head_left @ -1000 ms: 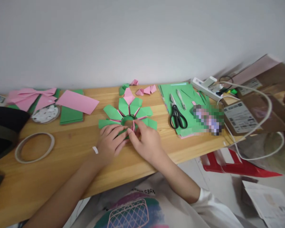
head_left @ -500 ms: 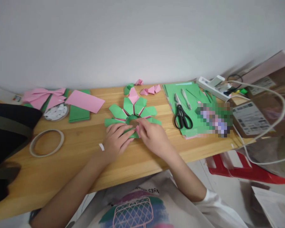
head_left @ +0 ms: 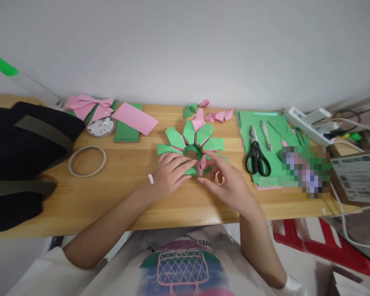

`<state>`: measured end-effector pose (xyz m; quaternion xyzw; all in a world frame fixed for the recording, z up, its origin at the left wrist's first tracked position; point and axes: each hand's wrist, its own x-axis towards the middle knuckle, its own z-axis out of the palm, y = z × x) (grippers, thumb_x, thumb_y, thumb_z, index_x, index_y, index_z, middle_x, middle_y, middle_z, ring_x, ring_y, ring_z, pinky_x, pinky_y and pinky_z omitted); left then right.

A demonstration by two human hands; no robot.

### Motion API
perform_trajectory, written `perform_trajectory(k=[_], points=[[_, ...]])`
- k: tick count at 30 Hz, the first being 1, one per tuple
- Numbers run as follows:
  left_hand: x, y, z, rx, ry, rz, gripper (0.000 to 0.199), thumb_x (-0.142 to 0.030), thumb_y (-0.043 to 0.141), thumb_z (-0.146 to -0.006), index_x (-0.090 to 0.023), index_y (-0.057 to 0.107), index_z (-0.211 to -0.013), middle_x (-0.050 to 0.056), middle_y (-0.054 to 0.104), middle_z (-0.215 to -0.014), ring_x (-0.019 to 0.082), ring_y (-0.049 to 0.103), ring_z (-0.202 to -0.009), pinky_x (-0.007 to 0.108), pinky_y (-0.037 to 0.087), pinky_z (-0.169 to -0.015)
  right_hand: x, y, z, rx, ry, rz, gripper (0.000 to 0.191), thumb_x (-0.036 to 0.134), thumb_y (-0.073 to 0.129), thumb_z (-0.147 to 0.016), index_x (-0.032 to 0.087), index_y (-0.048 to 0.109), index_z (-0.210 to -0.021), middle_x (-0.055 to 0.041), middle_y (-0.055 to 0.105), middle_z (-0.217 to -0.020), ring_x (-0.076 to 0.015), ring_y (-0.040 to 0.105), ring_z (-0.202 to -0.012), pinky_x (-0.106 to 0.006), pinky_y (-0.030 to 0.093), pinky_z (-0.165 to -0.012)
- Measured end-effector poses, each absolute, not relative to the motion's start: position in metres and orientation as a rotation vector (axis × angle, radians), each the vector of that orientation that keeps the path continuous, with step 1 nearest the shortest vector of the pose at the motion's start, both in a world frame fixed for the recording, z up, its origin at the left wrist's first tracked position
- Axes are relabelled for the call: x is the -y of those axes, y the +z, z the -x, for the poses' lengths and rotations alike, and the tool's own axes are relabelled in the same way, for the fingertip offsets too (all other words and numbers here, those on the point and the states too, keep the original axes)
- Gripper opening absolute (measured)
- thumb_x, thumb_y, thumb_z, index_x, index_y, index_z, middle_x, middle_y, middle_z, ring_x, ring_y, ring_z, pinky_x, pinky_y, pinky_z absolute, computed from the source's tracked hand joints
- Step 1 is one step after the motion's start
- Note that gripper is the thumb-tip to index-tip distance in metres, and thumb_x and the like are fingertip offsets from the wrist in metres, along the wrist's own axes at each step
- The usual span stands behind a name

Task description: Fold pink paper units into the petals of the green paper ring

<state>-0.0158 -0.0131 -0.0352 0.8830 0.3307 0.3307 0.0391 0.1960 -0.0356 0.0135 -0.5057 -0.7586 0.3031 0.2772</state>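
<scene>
A ring-shaped paper flower (head_left: 174, 137) with green folded petals and pink folds between them lies on the table in front of me. My left hand (head_left: 172, 172) rests over its near left petals, the fingers long and the thumb at the near edge, holding the flower. At the ring's near side stands a pink folded piece (head_left: 200, 165). My right hand (head_left: 230, 179) spans this piece between forefinger and thumb, its other fingers curled. A pink petal (head_left: 199, 120) points up at the far side of the flower.
Behind the flower lie pink folded bits (head_left: 219, 116) and a green one (head_left: 190, 109). Scissors (head_left: 257, 158) and a cutter (head_left: 265, 135) rest on green sheets to the right. Leftward are a tape roll (head_left: 70, 162), pink paper (head_left: 136, 118) and a black bag (head_left: 15, 152).
The view has swung left, so everything sits further right. My right thumb and forefinger have spread apart around the pink piece. My left hand keeps its place on the flower.
</scene>
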Motion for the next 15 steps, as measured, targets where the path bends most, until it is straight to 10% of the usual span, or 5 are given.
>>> perform_trajectory(k=[15], points=[[0.017, -0.03, 0.014, -0.984, 1.056, -2.708, 0.031, -0.036, 0.05, -0.096, -0.015, 0.062, -0.114, 0.008, 0.072, -0.105, 0.022, 0.061, -0.1, 0.037, 0.042, -0.087, 0.034, 0.024, -0.194, 2.017, 0.934, 1.443, 0.041, 0.024, 0.057, -0.085, 0.02, 0.051, -0.125, 0.002, 0.058, -0.075, -0.0116, 0.05, -0.056, -0.026, 0.046, -0.052]])
